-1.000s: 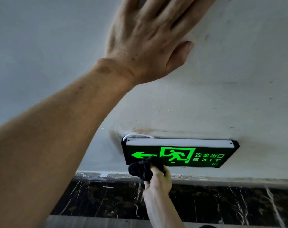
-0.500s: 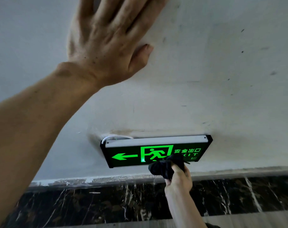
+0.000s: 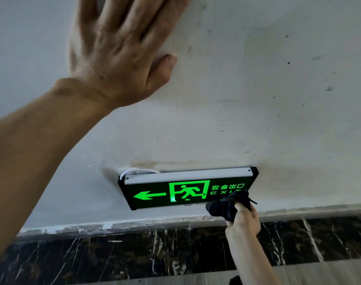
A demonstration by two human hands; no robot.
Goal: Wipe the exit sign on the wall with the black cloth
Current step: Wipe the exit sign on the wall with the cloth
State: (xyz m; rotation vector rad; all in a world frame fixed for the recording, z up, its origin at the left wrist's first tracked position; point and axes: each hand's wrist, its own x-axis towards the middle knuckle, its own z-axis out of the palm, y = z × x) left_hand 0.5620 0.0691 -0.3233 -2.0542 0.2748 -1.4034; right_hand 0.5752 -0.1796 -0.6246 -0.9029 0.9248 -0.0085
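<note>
The exit sign (image 3: 175,192) is a black box with a lit green arrow, running figure and "EXIT" lettering, fixed low on the white wall. My right hand (image 3: 244,219) grips a bunched black cloth (image 3: 227,205) and presses it against the sign's lower right corner, covering the end of the lettering. My left hand (image 3: 118,50) lies flat on the wall above and left of the sign, fingers spread, holding nothing.
A white cable (image 3: 138,171) loops out behind the sign's top left corner. Below the sign runs a black marble skirting (image 3: 134,256) with white veins, then a grey floor strip (image 3: 319,272). The white wall (image 3: 258,89) shows scuffs and stains.
My right hand has slid the black cloth rightward along the sign's lower edge, from under the arrow to the right corner. My left hand stays flat on the wall.
</note>
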